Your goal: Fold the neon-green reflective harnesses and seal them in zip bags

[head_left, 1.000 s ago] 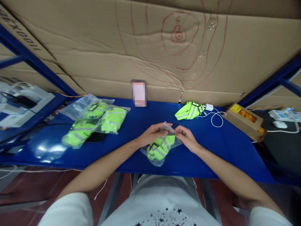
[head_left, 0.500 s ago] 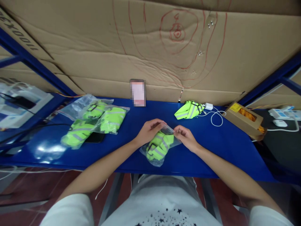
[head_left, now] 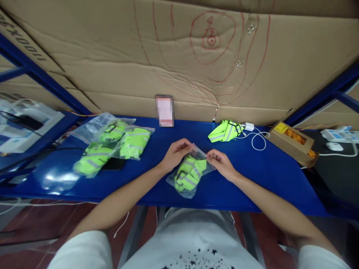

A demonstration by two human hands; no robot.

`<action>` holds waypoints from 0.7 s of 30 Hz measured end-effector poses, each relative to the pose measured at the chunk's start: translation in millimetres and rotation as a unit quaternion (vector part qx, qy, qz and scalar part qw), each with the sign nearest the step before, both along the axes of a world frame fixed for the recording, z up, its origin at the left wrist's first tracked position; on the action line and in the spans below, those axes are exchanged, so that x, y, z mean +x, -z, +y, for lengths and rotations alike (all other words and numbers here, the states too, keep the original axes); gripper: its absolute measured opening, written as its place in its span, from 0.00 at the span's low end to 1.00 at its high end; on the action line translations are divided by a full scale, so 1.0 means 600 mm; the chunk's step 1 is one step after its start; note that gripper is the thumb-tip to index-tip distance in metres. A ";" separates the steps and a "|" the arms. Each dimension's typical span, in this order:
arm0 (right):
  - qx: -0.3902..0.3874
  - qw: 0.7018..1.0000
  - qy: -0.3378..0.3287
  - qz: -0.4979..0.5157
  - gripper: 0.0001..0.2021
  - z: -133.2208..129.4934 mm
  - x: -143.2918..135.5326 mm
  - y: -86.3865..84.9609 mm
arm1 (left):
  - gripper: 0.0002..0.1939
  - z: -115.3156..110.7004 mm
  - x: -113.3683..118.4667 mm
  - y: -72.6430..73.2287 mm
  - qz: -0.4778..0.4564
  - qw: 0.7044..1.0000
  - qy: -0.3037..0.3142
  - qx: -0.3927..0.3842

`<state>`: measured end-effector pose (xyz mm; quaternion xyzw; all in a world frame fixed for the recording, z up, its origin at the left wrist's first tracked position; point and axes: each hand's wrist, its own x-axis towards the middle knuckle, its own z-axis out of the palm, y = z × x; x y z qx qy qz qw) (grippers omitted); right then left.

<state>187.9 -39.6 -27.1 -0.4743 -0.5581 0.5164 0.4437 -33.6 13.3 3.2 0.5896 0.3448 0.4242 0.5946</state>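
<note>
A clear plastic bag lies near the front edge of the blue table. Inside it is a folded yellow-green reflective strap bundle with a dark buckle. My left hand pinches the upper left corner of the bag's top edge between thumb and fingers. At the upper right corner of that edge, my right hand grips the bag in the same way. The top edge is stretched between both hands. Whether the seal is closed cannot be made out.
Bagged yellow-green bundles lie at the left, over a dark flat object. Behind stand a loose reflective bundle, a white charger with cable, a cardboard box and a blurred upright card.
My left hand has shifted slightly up and left along the bag's top edge, and more of that edge now shows. My right hand has barely moved.
</note>
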 end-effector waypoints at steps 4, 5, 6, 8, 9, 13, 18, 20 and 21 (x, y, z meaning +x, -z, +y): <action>-0.001 1.000 -0.003 0.003 0.18 -0.001 -0.001 -0.001 | 0.17 -0.002 -0.001 0.003 -0.002 1.000 0.000 0.017; -0.002 1.000 -0.004 0.005 0.18 -0.001 -0.001 -0.001 | 0.17 -0.002 -0.001 0.005 0.000 1.000 -0.001 0.023; -0.003 1.000 -0.004 0.007 0.18 -0.001 -0.001 0.000 | 0.18 -0.002 -0.001 0.006 0.002 1.000 -0.003 0.026; -0.004 1.000 -0.005 0.009 0.18 -0.001 0.000 0.001 | 0.18 -0.003 0.000 0.008 0.013 0.999 -0.008 0.028; -0.003 1.000 -0.005 0.007 0.18 -0.001 0.000 0.002 | 0.19 -0.003 0.001 0.008 0.018 0.999 -0.010 0.024; 0.000 1.000 -0.011 0.001 0.17 0.000 0.001 0.003 | 0.19 -0.003 0.004 0.007 0.020 1.000 -0.003 -0.007; 0.000 1.000 -0.016 0.007 0.16 -0.001 0.000 0.002 | 0.19 -0.003 0.005 0.011 0.021 1.000 0.011 -0.020; 0.000 1.000 -0.015 0.006 0.16 -0.001 0.000 0.002 | 0.19 -0.002 0.004 0.013 0.024 0.999 0.012 -0.022; 0.000 1.000 -0.014 0.004 0.16 -0.001 0.001 0.002 | 0.19 -0.002 0.004 0.013 0.025 0.999 0.011 -0.023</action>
